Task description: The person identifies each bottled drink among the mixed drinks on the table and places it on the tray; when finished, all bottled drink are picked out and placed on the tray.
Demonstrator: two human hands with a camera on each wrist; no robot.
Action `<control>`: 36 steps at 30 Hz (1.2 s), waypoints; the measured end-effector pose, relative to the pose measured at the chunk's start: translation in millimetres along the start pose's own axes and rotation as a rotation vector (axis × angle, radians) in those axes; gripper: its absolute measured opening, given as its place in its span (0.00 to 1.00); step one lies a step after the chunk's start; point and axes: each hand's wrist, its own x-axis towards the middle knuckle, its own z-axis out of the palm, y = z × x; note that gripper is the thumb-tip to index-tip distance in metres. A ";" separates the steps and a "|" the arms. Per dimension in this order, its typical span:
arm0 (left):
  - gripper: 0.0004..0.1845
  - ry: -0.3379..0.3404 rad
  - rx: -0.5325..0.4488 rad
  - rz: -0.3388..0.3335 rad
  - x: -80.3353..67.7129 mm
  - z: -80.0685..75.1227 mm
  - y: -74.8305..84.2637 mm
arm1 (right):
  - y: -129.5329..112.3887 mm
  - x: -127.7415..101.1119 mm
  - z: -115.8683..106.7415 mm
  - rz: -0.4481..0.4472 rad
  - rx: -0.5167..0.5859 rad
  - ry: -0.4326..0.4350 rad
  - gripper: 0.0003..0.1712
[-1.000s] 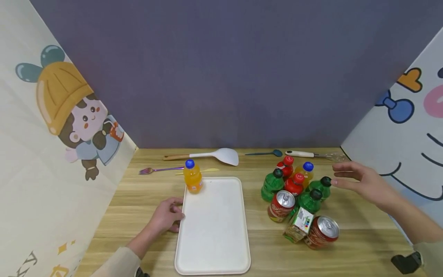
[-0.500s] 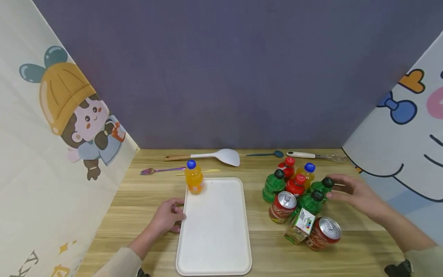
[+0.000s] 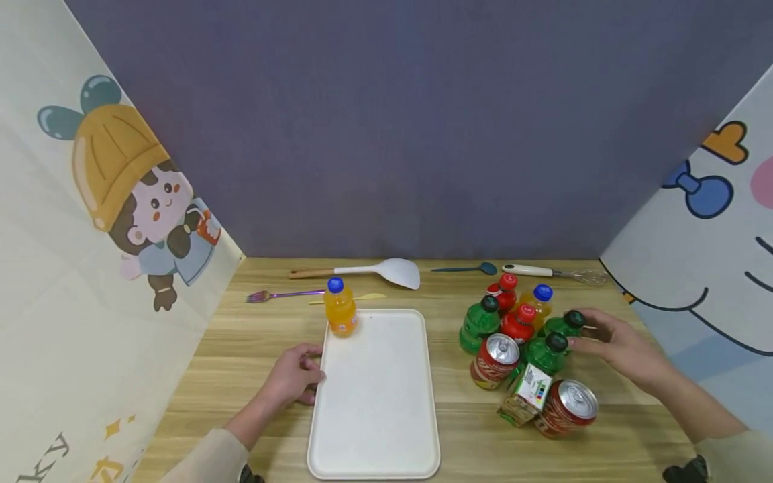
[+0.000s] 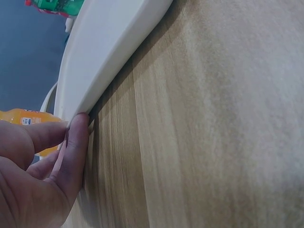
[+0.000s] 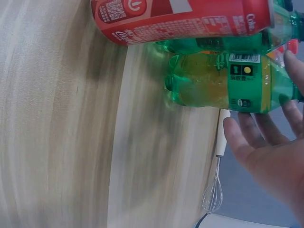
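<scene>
A white tray [image 3: 374,402] lies in the middle of the wooden table, and an orange bottle [image 3: 340,308] with a blue cap stands on its far left corner. My left hand [image 3: 304,372] rests on the table, fingertips against the tray's left rim [image 4: 109,47]; the left hand [image 4: 71,137] holds nothing. My right hand [image 3: 582,335] reaches the rightmost green bottle [image 3: 564,325] with a black cap. In the right wrist view the right hand [image 5: 263,95] is spread around that green bottle [image 5: 213,88], thumb touching it, fingers just off it.
Red, green and orange bottles cluster beside two red cans [image 3: 492,359] [image 3: 568,406] and a small carton [image 3: 525,394]. Along the back lie a white spatula [image 3: 374,270], fork [image 3: 278,295], teal spoon [image 3: 461,269] and whisk [image 3: 555,272]. Printed panels wall both sides.
My right hand came down and to the left from above the table to the rightmost green bottle. The left hand has stayed at the tray's edge.
</scene>
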 end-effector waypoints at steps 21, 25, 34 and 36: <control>0.31 -0.002 -0.003 -0.007 -0.6 -0.1 -2.3 | 4.7 1.5 12.7 0.041 0.104 0.146 0.35; 0.31 -0.003 -0.002 0.009 0.9 0.1 -2.2 | 3.7 -0.1 10.1 0.061 0.080 0.165 0.37; 0.31 -0.002 0.000 0.011 1.5 1.1 -2.9 | 0.3 2.4 3.3 0.046 0.077 0.168 0.35; 0.31 -0.002 -0.003 0.008 1.7 0.5 -2.1 | -0.9 3.8 1.1 0.008 0.098 0.184 0.32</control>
